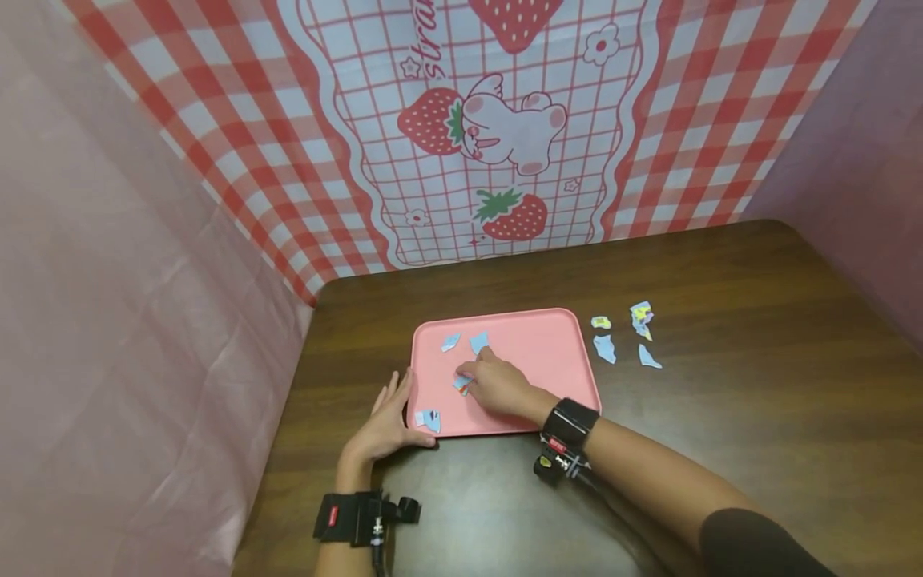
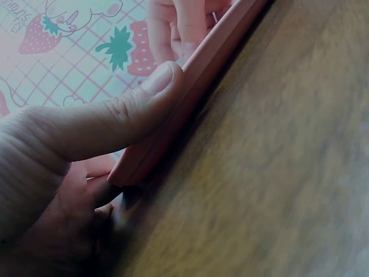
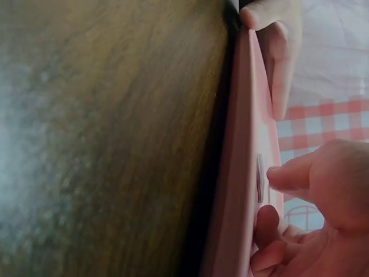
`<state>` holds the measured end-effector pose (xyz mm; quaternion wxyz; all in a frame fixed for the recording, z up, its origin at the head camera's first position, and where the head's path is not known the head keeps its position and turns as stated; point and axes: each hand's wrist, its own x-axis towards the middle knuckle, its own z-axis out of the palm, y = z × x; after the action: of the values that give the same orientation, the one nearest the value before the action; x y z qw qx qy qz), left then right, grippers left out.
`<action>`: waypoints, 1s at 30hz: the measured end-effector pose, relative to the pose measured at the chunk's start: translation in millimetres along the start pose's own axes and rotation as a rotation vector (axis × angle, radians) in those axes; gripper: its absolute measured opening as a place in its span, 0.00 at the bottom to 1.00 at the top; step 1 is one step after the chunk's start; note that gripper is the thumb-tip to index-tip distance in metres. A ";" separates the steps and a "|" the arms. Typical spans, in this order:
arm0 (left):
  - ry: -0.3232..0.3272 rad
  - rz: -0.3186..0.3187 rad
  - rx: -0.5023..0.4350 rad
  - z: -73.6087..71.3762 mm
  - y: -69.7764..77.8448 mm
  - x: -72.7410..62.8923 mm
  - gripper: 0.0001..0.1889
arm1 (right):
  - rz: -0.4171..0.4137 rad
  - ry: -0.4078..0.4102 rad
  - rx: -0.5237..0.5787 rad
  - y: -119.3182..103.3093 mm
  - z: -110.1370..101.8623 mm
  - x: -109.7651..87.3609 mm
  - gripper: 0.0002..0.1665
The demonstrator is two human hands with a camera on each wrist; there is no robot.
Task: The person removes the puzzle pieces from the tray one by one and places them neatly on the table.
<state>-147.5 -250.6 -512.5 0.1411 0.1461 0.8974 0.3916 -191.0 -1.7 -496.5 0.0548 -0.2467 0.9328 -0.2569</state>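
My left hand (image 1: 382, 429) rests at the near left corner of a pink tray (image 1: 548, 349). Its thumb lies on the near rim, and the other fingers stretch along the left side. Over the tray, my right hand (image 1: 499, 386) reaches down, thumb and fingertips apart. A light blue torn paper piece with an orange mark (image 1: 461, 385) lies just below the thumb. The index fingertip comes right to the lower edge of another blue piece (image 1: 479, 342). A smaller blue scrap (image 1: 450, 342) is at upper left, and blue and white scraps (image 1: 431, 421) lie in the near left corner.
Right of the tray, on the brown wooden table (image 1: 721, 344), lie a yellow scrap (image 1: 601, 322), blue scraps (image 1: 605, 349) (image 1: 648, 357) and a multicoloured cluster (image 1: 641, 319). A strawberry-patterned cloth (image 1: 505, 160) hangs behind the table, a pink curtain (image 1: 144, 320) at left.
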 end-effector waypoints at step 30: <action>-0.014 -0.006 0.010 0.2 -1.0 0.5 0.70 | -0.005 0.116 -0.026 -2.8 4.7 1.3 0.05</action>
<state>-148.0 -250.9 -513.5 0.1479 0.1467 0.8988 0.3858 -189.8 -6.5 -499.1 -0.0033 -0.2347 0.9370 -0.2588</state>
